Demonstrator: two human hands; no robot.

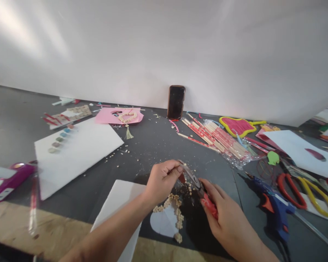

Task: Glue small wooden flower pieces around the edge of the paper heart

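My right hand [221, 207] is wrapped round the red handles of the pliers [192, 178], whose metal jaws point up and left. At the jaw tips, my left hand [164, 180] pinches something too small to make out. Just below the hands, small beige pieces [179, 214] form a curved line, partly over a pale rounded paper [164, 222]. Loose crumbs and bits are scattered on the dark table around the pliers. Under my left forearm is a white board [120, 200].
A larger white sheet [76, 153] lies left, beside a purple tool [13, 182]. A phone [176, 102] stands against the wall. Wrapped sticks [221, 138] are at the back right. A blue glue gun [276, 207] and scissors [292, 191] lie right.
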